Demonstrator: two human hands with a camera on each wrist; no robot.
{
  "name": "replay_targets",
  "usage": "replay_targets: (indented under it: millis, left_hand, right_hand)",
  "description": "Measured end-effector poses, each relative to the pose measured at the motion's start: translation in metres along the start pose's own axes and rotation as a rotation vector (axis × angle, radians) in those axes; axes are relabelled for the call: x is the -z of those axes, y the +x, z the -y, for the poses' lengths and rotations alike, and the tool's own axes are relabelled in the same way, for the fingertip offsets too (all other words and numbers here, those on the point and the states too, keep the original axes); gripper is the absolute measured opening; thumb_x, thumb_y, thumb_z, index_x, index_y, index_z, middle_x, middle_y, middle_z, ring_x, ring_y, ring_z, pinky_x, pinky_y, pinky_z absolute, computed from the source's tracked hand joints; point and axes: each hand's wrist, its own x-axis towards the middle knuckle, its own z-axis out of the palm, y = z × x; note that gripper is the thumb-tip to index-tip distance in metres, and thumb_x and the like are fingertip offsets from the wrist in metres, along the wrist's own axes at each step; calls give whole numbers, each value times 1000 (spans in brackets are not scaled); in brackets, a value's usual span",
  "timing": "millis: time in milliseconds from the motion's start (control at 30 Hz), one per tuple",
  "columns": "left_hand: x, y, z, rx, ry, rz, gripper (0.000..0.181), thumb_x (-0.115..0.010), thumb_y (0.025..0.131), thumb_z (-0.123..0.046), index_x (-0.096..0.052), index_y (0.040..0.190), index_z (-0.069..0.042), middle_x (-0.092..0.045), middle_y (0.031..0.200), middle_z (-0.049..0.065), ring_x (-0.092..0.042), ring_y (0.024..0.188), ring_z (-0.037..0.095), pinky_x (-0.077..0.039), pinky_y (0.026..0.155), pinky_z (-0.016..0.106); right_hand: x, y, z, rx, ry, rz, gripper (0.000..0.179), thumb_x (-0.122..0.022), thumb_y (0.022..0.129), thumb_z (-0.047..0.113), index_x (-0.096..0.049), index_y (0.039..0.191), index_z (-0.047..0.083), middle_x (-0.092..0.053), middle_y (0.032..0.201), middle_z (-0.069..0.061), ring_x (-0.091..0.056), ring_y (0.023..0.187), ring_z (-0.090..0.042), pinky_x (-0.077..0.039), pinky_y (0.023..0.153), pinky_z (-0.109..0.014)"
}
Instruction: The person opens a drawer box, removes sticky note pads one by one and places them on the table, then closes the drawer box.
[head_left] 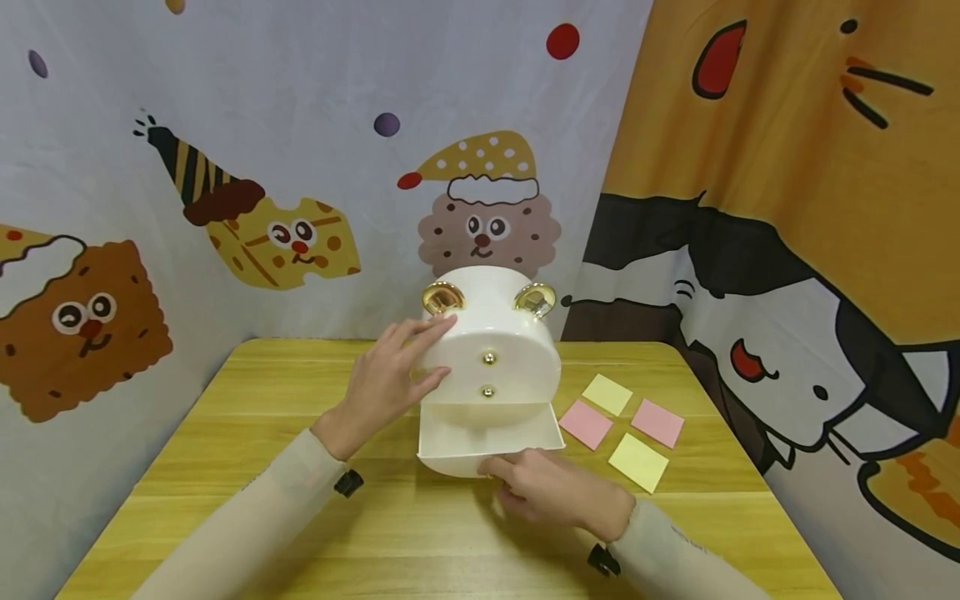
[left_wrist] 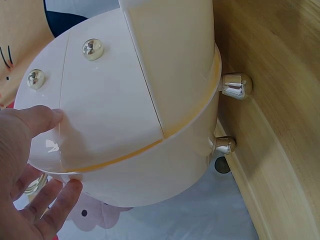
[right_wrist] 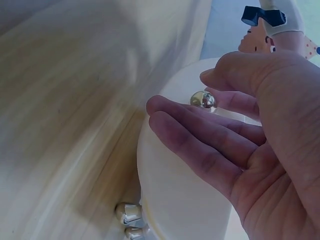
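A white rounded cabinet (head_left: 491, 362) with gold knobs and two gold ear-shaped pieces on top stands on the table. Its bottom drawer (head_left: 491, 467) is pulled out, and the inside that shows is bare. My left hand (head_left: 382, 375) rests on the cabinet's left side, with the thumb (left_wrist: 42, 120) against the front and the other fingers along the curved side. At the drawer front is my right hand (head_left: 551, 492). In the right wrist view its fingers extend around the drawer's gold knob (right_wrist: 203, 100), the thumb tip apart from it.
Right of the cabinet lie two yellow paper squares (head_left: 607, 394) and two pink paper squares (head_left: 587, 425) on the wooden table (head_left: 315, 542). Gold feet (left_wrist: 236, 86) support the cabinet. A printed cartoon curtain (head_left: 300, 100) hangs behind the table.
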Motion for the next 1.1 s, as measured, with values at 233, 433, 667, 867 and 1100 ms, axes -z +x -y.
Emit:
replay_targets:
  millis: [233, 433, 667, 867, 1100]
  left_hand:
    - [0, 1, 0, -4, -3, -5, 86, -100, 96, -30, -60, 172, -26, -74, 154, 9, -71, 106, 29, -46, 55, 22]
    - [0, 1, 0, -4, 1, 2, 86, -100, 97, -31, -59, 173, -27, -74, 154, 8, -72, 110, 30, -47, 55, 22]
    - [0, 1, 0, -6, 1, 0, 85, -100, 97, -30, -60, 172, -27, -74, 153, 8, -72, 109, 30, -47, 55, 23]
    - [0, 0, 0, 0, -5, -2, 85, -100, 97, -30, -60, 172, -27, -74, 152, 8, -71, 109, 29, -46, 54, 23]
    - [0, -1, 0, -3, -1, -3, 85, -100, 97, -30, -60, 172, -26, -74, 153, 9, -71, 108, 29, -47, 55, 23]
  right_hand:
    - [1, 6, -7, -32, 39, 8, 34, -80, 102, 1, -76, 136, 7, -84, 107, 1, -49, 70, 7, -45, 65, -7]
    - [3, 10, -11, -53, 81, 23, 33, -79, 103, 1, -76, 136, 5, -76, 95, 5, -42, 66, 9, -39, 61, -6]
    - [4, 13, -16, -57, 101, 27, 33, -79, 102, 0, -77, 136, 5, -76, 95, 4, -43, 66, 9, -40, 60, -6]
    - [1, 17, -22, -53, 103, 17, 34, -78, 103, -1, -76, 136, 4, -78, 97, 4, -44, 67, 9, -41, 60, -6]
    - [-2, 21, -29, -41, 102, -6, 34, -77, 100, -4, -77, 134, 3, -79, 95, 3, -46, 68, 9, -41, 60, -6]
